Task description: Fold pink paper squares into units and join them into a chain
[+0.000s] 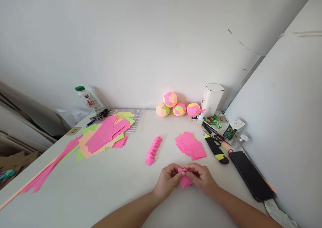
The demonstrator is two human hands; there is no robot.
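My left hand (168, 180) and my right hand (201, 177) meet at the near middle of the white table (100, 187). Both pinch one small pink paper piece (185, 180), partly folded, held just above the tabletop. Fingers of both hands are closed on its upper edge. Beyond my hands lies a loose pile of pink paper squares (190, 145). To its left runs a row of folded pink paper units (153, 150), stacked one against another.
Pink, green and orange sheets (105, 137) and long strips (47, 171) cover the left side. Three paper balls (176, 107) and a white container (212, 99) stand by the wall. A black-yellow knife (216, 149), scissors, a black phone (250, 176), keys (99, 115) and a bottle (87, 98) lie around.
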